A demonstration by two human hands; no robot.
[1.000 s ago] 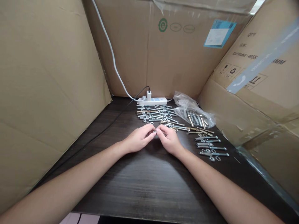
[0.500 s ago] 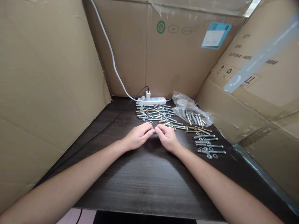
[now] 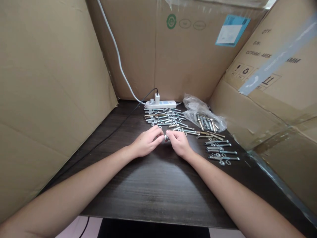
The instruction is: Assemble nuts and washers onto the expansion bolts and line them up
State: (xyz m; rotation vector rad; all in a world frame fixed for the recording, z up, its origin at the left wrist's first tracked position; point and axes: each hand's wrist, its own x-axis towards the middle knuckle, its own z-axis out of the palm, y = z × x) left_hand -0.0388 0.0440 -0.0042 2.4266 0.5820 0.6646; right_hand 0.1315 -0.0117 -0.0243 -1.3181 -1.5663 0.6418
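Between the fingertips of my right hand [image 3: 180, 141] is a shiny metal nut [image 3: 165, 138], apparently with a washer against it. Any bolt behind it is hidden by the fingers. My left hand [image 3: 148, 140] is just left of the nut, thumb and index finger slightly apart, with nothing visible between them. Behind both hands, loose bolts [image 3: 163, 124], metal sleeves, nuts and washers lie in rows on the dark table [image 3: 153, 191]. More bolts, sleeves, nuts and washers [image 3: 223, 152] lie to the right of my right hand.
A clear plastic bag [image 3: 195, 105] with several assembled bolts lies at the back right. A white power strip [image 3: 162, 104] with a charger stands at the back; its black cable [image 3: 109, 135] crosses the left side. Cardboard walls [image 3: 61, 82] enclose the table on three sides.
My fingertips have parted a little, so the nut now shows between the hands. My left hand has loosened from the close pinch. The view has tilted slightly.
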